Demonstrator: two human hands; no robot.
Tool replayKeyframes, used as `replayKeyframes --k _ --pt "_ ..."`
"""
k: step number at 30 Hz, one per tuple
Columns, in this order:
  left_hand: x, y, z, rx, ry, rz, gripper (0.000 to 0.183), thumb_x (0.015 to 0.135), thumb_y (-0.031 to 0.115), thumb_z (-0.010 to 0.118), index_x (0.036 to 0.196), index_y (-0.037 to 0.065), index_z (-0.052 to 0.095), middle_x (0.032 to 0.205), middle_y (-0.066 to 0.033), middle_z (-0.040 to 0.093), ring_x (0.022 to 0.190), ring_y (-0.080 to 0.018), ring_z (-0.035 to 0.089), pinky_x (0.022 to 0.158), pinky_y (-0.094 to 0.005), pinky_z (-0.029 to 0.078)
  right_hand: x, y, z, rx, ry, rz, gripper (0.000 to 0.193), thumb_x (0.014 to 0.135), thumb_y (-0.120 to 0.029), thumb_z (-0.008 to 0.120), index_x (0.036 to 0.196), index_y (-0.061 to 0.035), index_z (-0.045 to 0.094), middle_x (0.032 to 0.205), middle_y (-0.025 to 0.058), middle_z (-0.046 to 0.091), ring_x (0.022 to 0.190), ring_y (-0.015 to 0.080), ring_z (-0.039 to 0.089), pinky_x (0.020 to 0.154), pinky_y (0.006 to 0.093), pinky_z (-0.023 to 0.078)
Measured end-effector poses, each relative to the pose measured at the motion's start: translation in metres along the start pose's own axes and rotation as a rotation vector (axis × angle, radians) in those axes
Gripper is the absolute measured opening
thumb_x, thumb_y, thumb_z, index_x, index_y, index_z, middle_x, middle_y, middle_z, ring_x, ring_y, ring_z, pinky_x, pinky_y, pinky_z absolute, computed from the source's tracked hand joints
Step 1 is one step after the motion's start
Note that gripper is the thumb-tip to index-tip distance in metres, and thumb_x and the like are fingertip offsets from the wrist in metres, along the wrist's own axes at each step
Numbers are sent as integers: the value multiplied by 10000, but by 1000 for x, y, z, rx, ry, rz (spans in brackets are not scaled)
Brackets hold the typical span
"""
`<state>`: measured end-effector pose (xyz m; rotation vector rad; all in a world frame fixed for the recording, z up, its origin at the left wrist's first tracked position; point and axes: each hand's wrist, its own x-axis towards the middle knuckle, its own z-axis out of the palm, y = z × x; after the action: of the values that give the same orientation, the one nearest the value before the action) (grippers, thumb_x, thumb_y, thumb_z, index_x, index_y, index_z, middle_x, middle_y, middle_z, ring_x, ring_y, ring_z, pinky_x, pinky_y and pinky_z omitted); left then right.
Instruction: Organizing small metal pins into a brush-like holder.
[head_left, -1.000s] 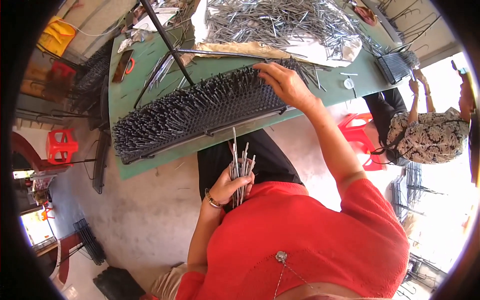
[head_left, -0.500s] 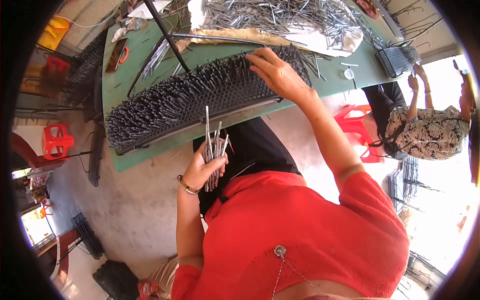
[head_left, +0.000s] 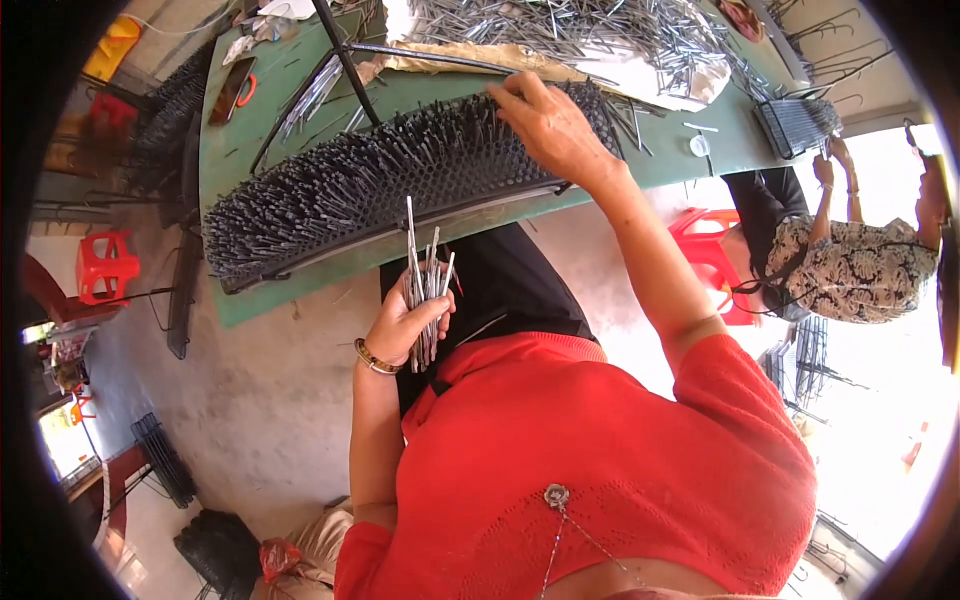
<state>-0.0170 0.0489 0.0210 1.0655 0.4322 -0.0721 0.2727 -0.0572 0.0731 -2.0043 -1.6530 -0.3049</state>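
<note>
My left hand [head_left: 405, 325] grips a bundle of thin metal rods [head_left: 424, 285] upright, below the near edge of the green table [head_left: 230, 190]. My right hand [head_left: 548, 125] rests fingers-down on the right part of a long dark rack [head_left: 370, 190] packed with several upright metal pins, lying across the table. A loose heap of metal rods [head_left: 590, 30] lies on pale sheeting at the table's far side.
Another person [head_left: 850, 265] sits at the right beside a red stool [head_left: 712, 255]. A small wire rack [head_left: 795, 125] sits on the table's right end. A phone [head_left: 232, 90] lies at the table's left. A red stool [head_left: 105, 265] and dark racks stand on the concrete floor at left.
My left hand with the rod bundle has moved a little left and up toward the table edge. My right hand has stayed on the pin rack, shifting slightly.
</note>
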Motion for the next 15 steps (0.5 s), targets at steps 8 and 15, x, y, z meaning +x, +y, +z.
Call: replayKeyframes --k 8,15 --pt "-7 2 -11 37 24 19 420 862 61 583 1249 36 420 842 -69 587 611 -106 560 535 -250 484 -22 -30 -12 73 187 -13 201 815 -87 649 1008 -34 642 933 107 579 811 309 584 699 373 479" --pt "-8 23 -23 79 48 51 410 872 77 582 1249 37 427 842 -67 586 629 -105 557 541 -254 480 -107 -107 62 614 -750 -172 177 791 -180 624 848 -13 613 853 137 572 849 311 595 714 408 493"
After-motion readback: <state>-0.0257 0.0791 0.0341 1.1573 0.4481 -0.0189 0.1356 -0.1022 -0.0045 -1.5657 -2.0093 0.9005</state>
